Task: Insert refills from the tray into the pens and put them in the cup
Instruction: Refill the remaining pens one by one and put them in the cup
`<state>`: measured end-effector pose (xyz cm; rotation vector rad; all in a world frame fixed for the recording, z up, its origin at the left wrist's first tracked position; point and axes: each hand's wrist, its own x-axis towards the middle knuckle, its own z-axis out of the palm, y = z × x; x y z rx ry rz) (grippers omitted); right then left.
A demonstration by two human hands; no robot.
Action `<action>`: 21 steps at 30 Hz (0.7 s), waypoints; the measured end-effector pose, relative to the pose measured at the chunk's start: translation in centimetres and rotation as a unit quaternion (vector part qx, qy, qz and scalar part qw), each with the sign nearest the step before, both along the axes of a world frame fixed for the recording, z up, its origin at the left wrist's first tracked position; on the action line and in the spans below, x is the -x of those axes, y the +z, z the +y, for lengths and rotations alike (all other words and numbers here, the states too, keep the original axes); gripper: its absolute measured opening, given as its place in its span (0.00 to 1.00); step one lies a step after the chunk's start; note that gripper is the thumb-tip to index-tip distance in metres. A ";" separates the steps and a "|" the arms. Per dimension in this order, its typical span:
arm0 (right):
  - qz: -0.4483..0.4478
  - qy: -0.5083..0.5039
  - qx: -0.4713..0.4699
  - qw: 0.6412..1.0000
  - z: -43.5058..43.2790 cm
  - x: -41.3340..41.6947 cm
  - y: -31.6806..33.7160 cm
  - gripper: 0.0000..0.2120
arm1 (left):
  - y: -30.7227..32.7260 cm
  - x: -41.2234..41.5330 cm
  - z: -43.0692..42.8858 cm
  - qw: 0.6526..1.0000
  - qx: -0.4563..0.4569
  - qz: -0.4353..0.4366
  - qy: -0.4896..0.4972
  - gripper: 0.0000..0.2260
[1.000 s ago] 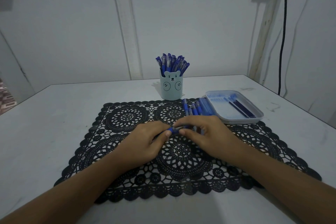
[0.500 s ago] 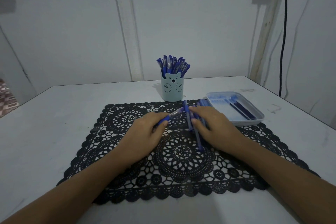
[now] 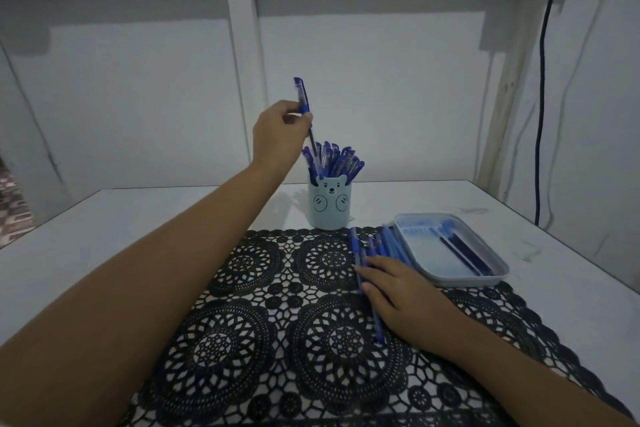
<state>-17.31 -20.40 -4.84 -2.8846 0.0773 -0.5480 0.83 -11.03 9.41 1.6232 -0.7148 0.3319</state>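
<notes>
My left hand [image 3: 278,135] pinches a blue capped pen [image 3: 302,99] upright above the pale bear-face cup [image 3: 329,206], the pen's lower end among several blue pens [image 3: 334,159] standing in the cup. My right hand [image 3: 405,298] lies on a row of loose blue pens [image 3: 375,246] on the black lace mat [image 3: 263,333], fingers curled over one pen [image 3: 378,329]. Just to the right sits the white tray [image 3: 498,274] with a few dark blue refills [image 3: 462,253] inside.
The white table [image 3: 121,229] ends near the wall behind the cup and at the right past the tray. A black cable [image 3: 540,107] hangs down the wall at the right. A white post [image 3: 242,73] stands behind the cup.
My left hand has lifted the assembled pen off the mat up and back to above the cup. My right hand has stayed on the loose pens beside the tray.
</notes>
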 end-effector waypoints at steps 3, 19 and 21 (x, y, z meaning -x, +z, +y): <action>0.001 0.004 0.000 1.000 -0.1 0.0 0.1 0.20 | -0.2 -1.4 -1.6 1.000 0.005 0.009 0.019 0.04; -0.008 0.007 0.009 1.000 -0.1 -0.1 -0.2 0.20 | -1.4 -3.7 -3.0 0.997 -0.064 -0.034 0.041 0.09; -0.009 0.008 0.006 1.000 0.0 -0.2 -0.1 0.20 | -2.4 -3.6 -2.8 0.991 -0.113 -0.063 0.017 0.19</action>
